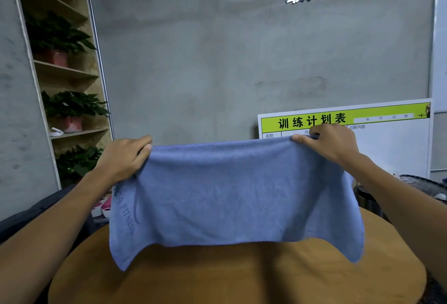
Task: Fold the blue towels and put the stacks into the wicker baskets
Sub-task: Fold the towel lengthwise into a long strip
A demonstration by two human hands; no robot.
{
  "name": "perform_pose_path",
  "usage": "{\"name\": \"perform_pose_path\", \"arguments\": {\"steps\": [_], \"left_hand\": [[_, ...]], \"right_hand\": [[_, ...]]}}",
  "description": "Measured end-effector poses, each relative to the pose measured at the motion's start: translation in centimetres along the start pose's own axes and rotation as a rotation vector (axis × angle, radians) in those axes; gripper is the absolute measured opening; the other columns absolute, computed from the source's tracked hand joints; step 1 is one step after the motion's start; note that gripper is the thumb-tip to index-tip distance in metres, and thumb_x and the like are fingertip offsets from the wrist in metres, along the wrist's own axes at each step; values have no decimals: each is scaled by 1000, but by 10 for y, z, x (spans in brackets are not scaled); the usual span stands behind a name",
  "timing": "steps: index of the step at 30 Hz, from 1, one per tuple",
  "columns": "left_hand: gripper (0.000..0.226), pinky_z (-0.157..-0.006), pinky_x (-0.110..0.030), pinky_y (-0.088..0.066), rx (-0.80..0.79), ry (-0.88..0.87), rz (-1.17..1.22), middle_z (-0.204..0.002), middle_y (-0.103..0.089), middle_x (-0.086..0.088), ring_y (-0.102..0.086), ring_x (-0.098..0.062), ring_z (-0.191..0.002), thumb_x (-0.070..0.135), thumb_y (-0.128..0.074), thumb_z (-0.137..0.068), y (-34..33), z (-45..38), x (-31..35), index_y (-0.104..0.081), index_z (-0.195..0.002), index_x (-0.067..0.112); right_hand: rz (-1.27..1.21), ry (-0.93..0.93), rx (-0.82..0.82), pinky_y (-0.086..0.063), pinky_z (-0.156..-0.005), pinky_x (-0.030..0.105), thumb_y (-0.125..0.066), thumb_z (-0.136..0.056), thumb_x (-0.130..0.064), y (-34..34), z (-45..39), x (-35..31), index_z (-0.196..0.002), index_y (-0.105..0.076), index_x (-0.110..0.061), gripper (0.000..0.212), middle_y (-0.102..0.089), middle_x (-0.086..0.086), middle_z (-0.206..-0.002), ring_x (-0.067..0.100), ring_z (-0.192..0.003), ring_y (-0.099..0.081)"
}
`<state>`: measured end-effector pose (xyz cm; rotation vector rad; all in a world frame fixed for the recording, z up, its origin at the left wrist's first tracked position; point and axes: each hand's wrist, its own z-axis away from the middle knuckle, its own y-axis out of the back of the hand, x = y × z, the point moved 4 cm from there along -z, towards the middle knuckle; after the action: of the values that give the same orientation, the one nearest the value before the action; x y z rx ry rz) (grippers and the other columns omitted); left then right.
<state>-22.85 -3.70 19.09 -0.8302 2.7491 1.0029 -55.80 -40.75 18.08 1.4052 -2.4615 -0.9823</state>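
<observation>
A blue towel hangs spread in the air above a round wooden table. My left hand pinches its upper left corner and my right hand pinches its upper right corner. The towel's top edge is stretched nearly level between them, and both lower corners droop towards the tabletop. Embossed lettering runs down the towel's left side. No wicker basket shows in this view.
A white board with a green header leans against the grey wall behind the table. A shelf unit with potted plants stands at the left. A dark container sits at the right, beyond the table. Pink shoes lie on the floor.
</observation>
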Motion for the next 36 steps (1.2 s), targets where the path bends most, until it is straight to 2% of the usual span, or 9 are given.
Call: {"name": "perform_pose_path", "arguments": {"steps": [4, 8, 12, 17, 23, 27, 30, 33, 36], "left_hand": [[30, -49, -32, -22, 27, 4, -23, -57, -47, 1, -42, -28, -50, 41, -27, -95, 8, 1, 6, -43, -83, 19], [31, -46, -27, -18, 56, -26, -70, -57, -55, 0, -53, -29, -46, 43, -30, -99, 14, 10, 8, -47, -85, 20], [34, -46, -26, -26, 94, -69, -54, -59, -61, -2, -58, -29, -48, 48, -33, -97, 24, 20, 6, -52, -87, 22], [35, -47, -27, -26, 83, -52, -37, -57, -59, -6, -59, -32, -50, 50, -37, -96, 10, 22, -5, -52, -84, 21], [30, -46, -26, -26, -105, -64, 35, -55, -54, -5, -56, -31, -46, 44, -33, -95, -112, 51, -2, -48, -84, 20], [26, -48, -32, -36, -291, -40, 104, -65, -56, -1, -57, -31, -58, 45, -33, -95, -218, 100, 7, -45, -84, 24], [32, -50, -33, -35, -402, -21, 150, -71, -55, 4, -56, -24, -62, 49, -31, -98, -281, 144, 21, -47, -85, 24], [45, -55, -37, -38, -434, -110, 115, -71, -55, -1, -56, -28, -64, 51, -30, -101, -329, 180, 33, -52, -81, 18], [42, -57, -40, -35, -402, -48, 41, -77, -56, -6, -55, -31, -66, 50, -42, -93, -345, 186, 24, -63, -84, 14]], "right_hand": [[-33, 4, -3, -23, -49, 30, -54, -81, -76, 8, 6, -1, -56, -30, -15, 70, -43, 0, -48, 21, -54, -47], [-39, 26, 13, -24, -49, 30, -54, -78, -79, 20, 11, 2, -57, -29, -15, 71, -42, 1, -47, 24, -53, -47], [-11, 114, 58, -29, -49, 30, -40, -70, -90, 34, 10, 10, -54, -30, -12, 80, -40, 1, -44, 23, -50, -46], [90, 110, -28, -35, -53, 30, -28, -63, -97, 25, -8, 18, -53, -37, -8, 90, -47, 3, -47, 24, -54, -48], [191, 45, -303, -46, -71, 33, -41, -72, -89, -86, 12, 43, -54, -45, -12, 79, -51, -4, -59, 29, -74, -56], [221, 62, -369, -43, -62, 30, -26, -65, -100, -189, 57, 77, -55, -52, -22, 83, -54, -4, -56, 29, -76, -64], [163, 58, -440, -40, -54, 30, -24, -65, -100, -261, 99, 100, -51, -44, -28, 75, -63, -2, -62, 25, -71, -66], [132, 111, -385, -41, -47, 31, -37, -71, -91, -309, 135, 116, -54, -40, -24, 69, -56, -5, -54, 25, -62, -62], [114, 209, -260, -40, -56, 36, -48, -79, -73, -333, 158, 121, -65, -49, -21, 54, -59, 3, -67, 33, -71, -58]]}}
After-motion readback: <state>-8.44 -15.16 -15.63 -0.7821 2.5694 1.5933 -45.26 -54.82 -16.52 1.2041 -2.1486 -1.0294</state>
